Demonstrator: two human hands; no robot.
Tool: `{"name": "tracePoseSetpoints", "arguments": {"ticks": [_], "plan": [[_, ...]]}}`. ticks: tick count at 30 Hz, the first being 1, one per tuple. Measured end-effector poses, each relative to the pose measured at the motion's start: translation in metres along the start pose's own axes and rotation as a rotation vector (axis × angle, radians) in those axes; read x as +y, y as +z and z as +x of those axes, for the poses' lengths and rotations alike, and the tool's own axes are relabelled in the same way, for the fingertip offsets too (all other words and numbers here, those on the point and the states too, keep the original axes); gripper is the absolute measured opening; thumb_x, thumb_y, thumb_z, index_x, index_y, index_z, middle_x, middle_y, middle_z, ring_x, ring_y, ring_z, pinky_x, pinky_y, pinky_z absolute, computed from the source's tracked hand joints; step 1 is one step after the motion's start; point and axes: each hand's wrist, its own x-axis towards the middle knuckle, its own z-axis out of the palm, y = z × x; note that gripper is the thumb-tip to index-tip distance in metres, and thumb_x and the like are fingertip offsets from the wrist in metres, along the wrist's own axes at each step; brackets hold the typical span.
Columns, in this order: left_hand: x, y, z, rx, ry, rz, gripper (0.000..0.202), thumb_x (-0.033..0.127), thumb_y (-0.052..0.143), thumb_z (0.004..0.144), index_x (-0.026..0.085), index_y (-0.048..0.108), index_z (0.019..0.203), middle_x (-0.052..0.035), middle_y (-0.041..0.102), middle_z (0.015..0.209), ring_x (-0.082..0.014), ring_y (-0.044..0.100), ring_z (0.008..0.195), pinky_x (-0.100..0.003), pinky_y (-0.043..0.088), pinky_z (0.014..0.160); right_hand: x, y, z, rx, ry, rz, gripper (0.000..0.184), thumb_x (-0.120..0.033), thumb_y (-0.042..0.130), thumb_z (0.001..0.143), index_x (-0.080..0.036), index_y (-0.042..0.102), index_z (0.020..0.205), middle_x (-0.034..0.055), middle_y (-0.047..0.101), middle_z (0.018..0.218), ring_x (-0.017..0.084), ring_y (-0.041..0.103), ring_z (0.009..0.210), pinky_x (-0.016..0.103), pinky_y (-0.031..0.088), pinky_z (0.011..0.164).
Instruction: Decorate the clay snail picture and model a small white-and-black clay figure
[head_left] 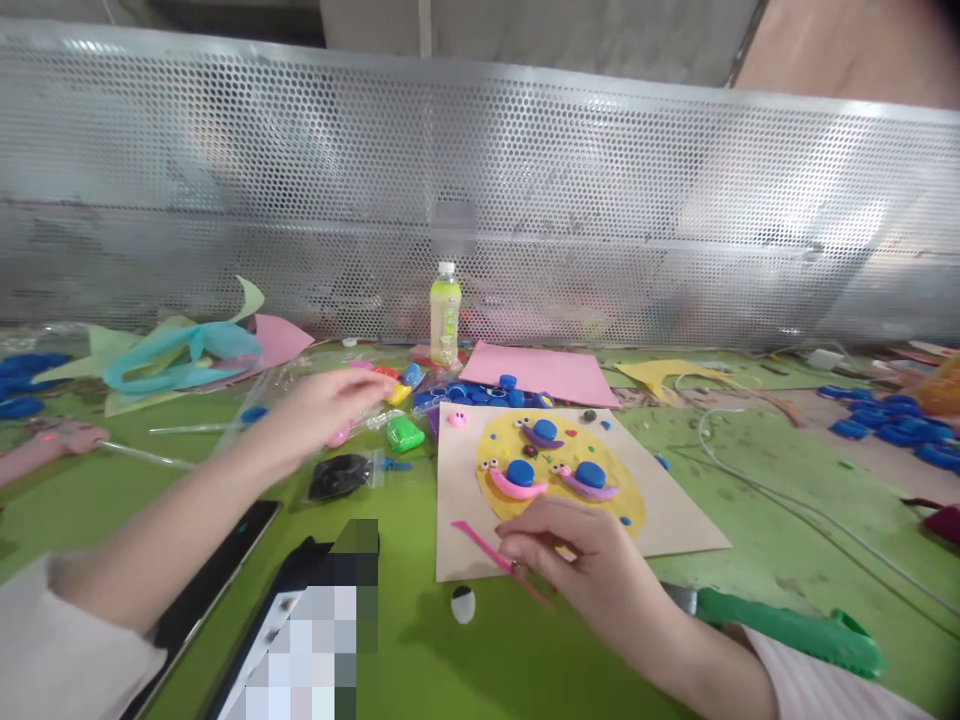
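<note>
A beige card [675, 515] lies on the green table [420, 640], bearing a yellow clay disc [622, 490] with three snail figures made of pink or purple clay and blue caps [520, 473]. My right hand [577, 565] rests at the card's near edge, fingers closed on a thin pink stick tool [480, 543]. My left hand [322, 405] reaches out over small bags of coloured clay, blurred by motion, near a green clay bag [405, 433] and a black clay bag [339, 477]. Its fingers look loosely stretched.
A small drink bottle [445, 315] stands at the back before a perforated metal screen [525, 200]. Pink paper [540, 372], blue caps [892, 425], coloured paper cut-outs [180, 355], a white cable [750, 480], a green-handled tool [787, 628], a dark tablet [217, 580] and a white clay piece [463, 604] lie around.
</note>
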Motion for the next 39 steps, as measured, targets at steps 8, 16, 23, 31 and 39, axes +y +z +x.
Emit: {"name": "tracePoseSetpoints", "arguments": {"ticks": [8,16,23,31,39], "plan": [[0.023,0.068,-0.057,-0.669,-0.066,-0.42,0.027,0.05,0.072,0.081,0.025,0.078,0.087,-0.0002,0.068,0.072,-0.0151,0.055,0.065,-0.023,0.036,0.057,-0.01,-0.001,-0.001,0.258,-0.338,-0.126,0.007,-0.027,0.071,0.088,-0.021,0.071,0.084,-0.0017,0.061,0.067,0.009,0.053,0.054,0.019,0.046,0.049],[0.019,0.076,-0.065,-0.694,-0.143,-0.62,0.023,0.046,0.08,0.074,0.023,0.079,0.075,0.0027,0.053,0.061,-0.0107,0.035,0.057,-0.022,0.024,0.052,-0.012,-0.003,-0.008,0.306,-0.439,-0.212,0.022,-0.017,0.065,0.091,-0.027,0.075,0.107,-0.0009,0.052,0.07,0.012,0.054,0.06,0.022,0.05,0.052],[0.019,0.081,-0.069,-0.594,-0.139,-0.726,0.011,0.036,0.079,0.077,0.026,0.078,0.073,0.0033,0.06,0.065,-0.0086,0.034,0.056,-0.02,0.025,0.051,-0.008,-0.004,-0.004,0.312,-0.46,-0.242,0.027,-0.014,0.065,0.091,-0.025,0.073,0.114,-0.0015,0.052,0.07,0.011,0.053,0.06,0.022,0.049,0.051],[0.017,0.078,-0.063,-0.526,-0.106,-0.488,0.015,0.043,0.077,0.077,0.029,0.079,0.08,0.0032,0.066,0.072,-0.0102,0.045,0.061,-0.019,0.035,0.057,-0.006,-0.005,-0.002,0.319,-0.408,-0.247,0.011,-0.015,0.067,0.09,-0.018,0.075,0.096,0.001,0.058,0.071,0.012,0.055,0.062,0.022,0.049,0.053],[0.013,0.079,-0.062,-0.541,-0.179,-0.491,0.027,0.048,0.079,0.075,0.025,0.079,0.087,0.0008,0.063,0.072,-0.0102,0.044,0.06,-0.02,0.032,0.054,-0.004,-0.007,-0.001,0.3,-0.462,-0.324,0.014,-0.011,0.063,0.09,-0.019,0.075,0.094,-0.0018,0.051,0.067,0.009,0.05,0.056,0.021,0.047,0.048]]}}
